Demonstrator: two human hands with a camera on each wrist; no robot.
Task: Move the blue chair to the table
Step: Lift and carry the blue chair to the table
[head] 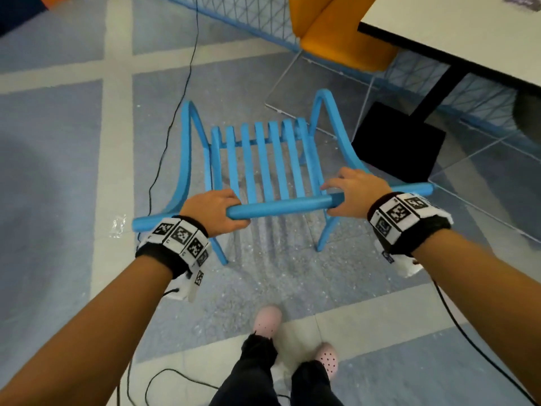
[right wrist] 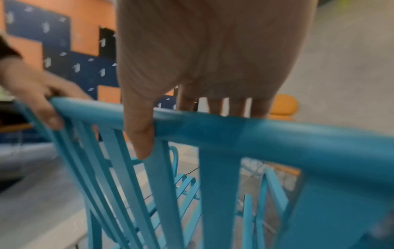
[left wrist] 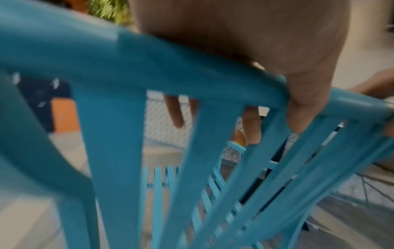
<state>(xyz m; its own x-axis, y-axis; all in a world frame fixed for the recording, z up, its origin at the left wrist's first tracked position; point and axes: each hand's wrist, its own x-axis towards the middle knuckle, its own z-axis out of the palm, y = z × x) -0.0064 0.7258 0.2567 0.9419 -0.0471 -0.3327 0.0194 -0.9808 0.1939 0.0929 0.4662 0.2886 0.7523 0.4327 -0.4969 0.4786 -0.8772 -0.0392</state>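
The blue slatted chair (head: 263, 159) stands on the floor in front of me, its back rail (head: 281, 208) nearest. My left hand (head: 216, 210) grips the rail left of centre, fingers over the top and thumb under. My right hand (head: 352, 193) grips the same rail further right. The left wrist view shows the left hand (left wrist: 266, 80) wrapped over the chair's rail (left wrist: 149, 59). In the right wrist view the right hand (right wrist: 192, 94) curls over the chair's rail (right wrist: 277, 134). The white table (head: 468, 30) with a black edge is at the upper right.
An orange chair (head: 336, 30) on clear legs stands beside the table. The table's black post and base plate (head: 401, 139) lie just right of the blue chair. A blue mesh fence (head: 257, 16) runs behind. Black cables (head: 172, 118) trail on the floor. My feet in pink shoes (head: 268, 320) are below.
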